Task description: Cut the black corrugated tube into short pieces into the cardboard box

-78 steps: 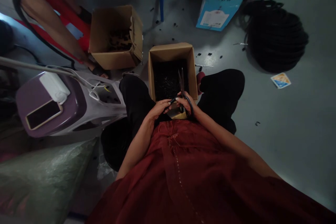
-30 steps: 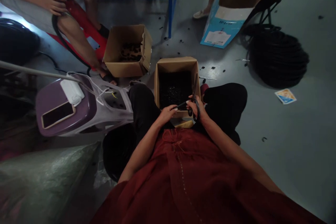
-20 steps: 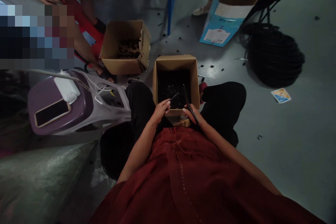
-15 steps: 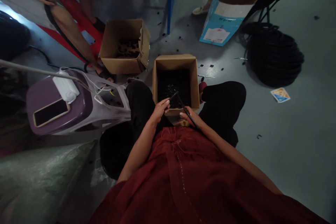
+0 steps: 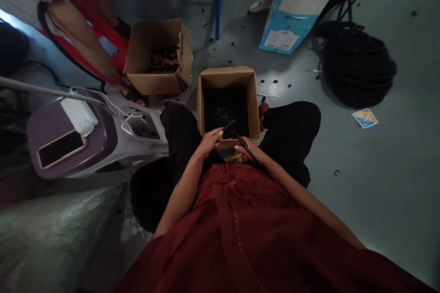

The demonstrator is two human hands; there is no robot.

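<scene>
I'm pinching thin black pieces (image 5: 243,143) in my left hand (image 5: 208,143) and right hand (image 5: 245,150), fingers nearly closed, right over the cardboard box (image 5: 223,72) between my knees, so bits land inside.

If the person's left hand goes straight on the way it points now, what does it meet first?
Probably the thin black piece held in the right hand, just ahead over the cardboard box; the depth is unclear.
</scene>
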